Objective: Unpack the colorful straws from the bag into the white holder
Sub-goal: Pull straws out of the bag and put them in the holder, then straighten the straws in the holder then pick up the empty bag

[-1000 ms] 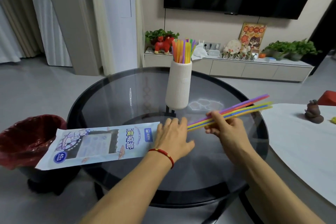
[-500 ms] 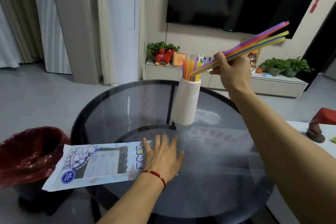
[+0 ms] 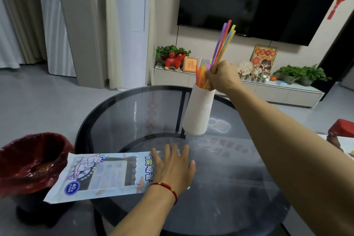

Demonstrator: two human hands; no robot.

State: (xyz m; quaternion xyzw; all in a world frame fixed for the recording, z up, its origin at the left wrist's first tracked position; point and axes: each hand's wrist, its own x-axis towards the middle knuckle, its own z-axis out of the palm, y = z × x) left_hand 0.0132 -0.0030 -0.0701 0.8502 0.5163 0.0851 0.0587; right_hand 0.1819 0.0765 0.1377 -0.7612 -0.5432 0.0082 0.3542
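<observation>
White holder (image 3: 199,113) stands far side of glass table (image 3: 122,119); we see its mouth crowded by straws (image 3: 223,44) and right hand (image 3: 223,77). Bag (image 3: 99,175) under left hand (image 3: 173,166) covers near-left tabletop. Bare glass between holder and bag, also right of left hand. Red bin (image 3: 28,161) flanks table's left edge.

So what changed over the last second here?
The right hand lifted its straws off the table, swung them upright and brought their lower ends to the holder mouth, still gripping them. The left hand stayed flat on the bag.
</observation>
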